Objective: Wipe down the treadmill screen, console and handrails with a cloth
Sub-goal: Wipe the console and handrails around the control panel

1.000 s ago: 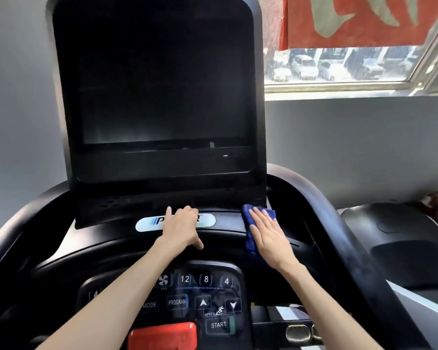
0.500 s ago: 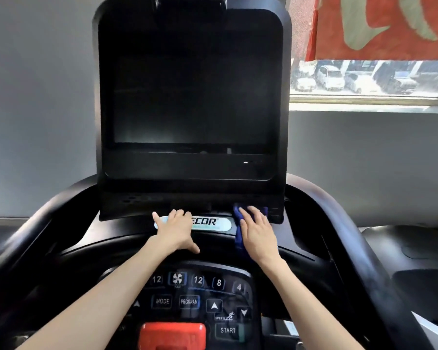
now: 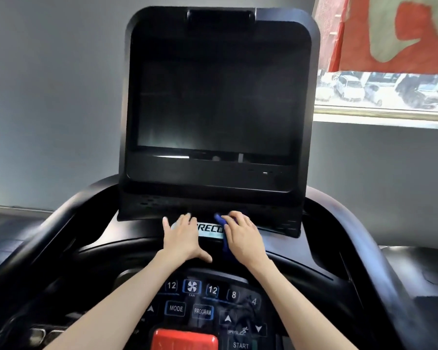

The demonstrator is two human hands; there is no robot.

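Mid-console (image 3: 137, 236), it seems: the right grip (image 3: 242, 237) presses the blue cloth (image 3: 220, 219) flat-fingered below the screen (image 3: 218, 104), the left grip (image 3: 182, 239) rests open and empty, handrails (image 3: 359, 238) likely yet to wipe.

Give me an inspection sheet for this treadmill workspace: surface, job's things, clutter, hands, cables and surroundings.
Surface: black console with a keypad and a red stop button.
Job's things: blue cloth on the console ledge, below the dark screen; left handrail and right handrail curve off to the sides.
Clutter: nothing seen.
Hands: left hand flat on the ledge, covering the left end of the logo plate; right hand presses the cloth.
Cables: nothing seen.
Surroundings: grey wall; window showing parked cars; red banner above.
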